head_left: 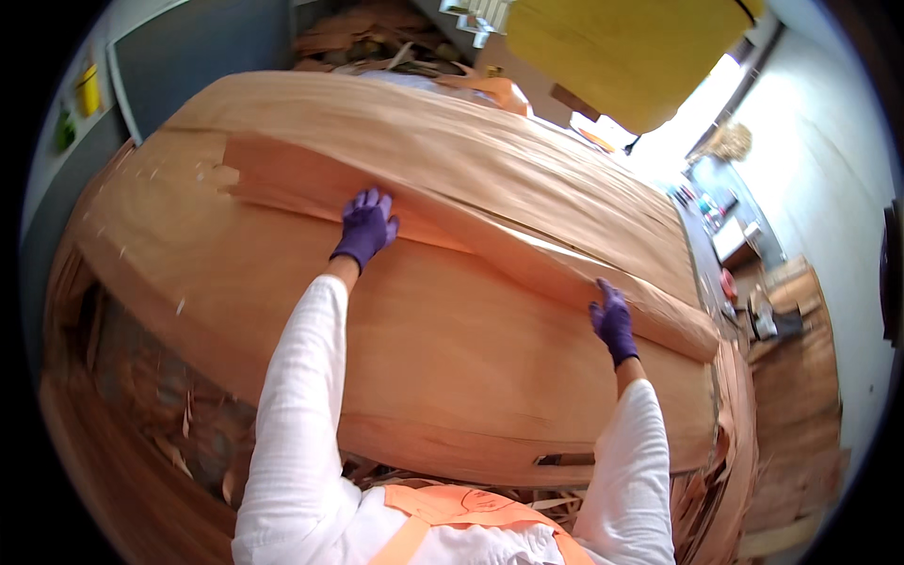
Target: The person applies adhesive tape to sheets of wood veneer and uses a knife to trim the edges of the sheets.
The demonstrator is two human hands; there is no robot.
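Note:
My left hand [367, 226], in a purple glove, is open, its fingers spread against a long strip of thin wood veneer [292, 177]. Further right, my right hand [614, 324], gloved the same way, rests with fingers extended and thumb apart on the strip's curled near side. The strip runs slantwise across a large veneer-covered work surface [452, 330] and bows upward along its length. Behind it lies a wide, rippled veneer sheet [565, 193]. The strip's underside is mostly hidden.
Veneer scraps [386, 42] are heaped beyond the far edge, and more offcuts [202, 424] lie below the near left edge. A yellow panel [621, 52] hangs at the upper right. Small items stand on a side bench [725, 212]. Brown sheets [796, 377] lean by the right wall.

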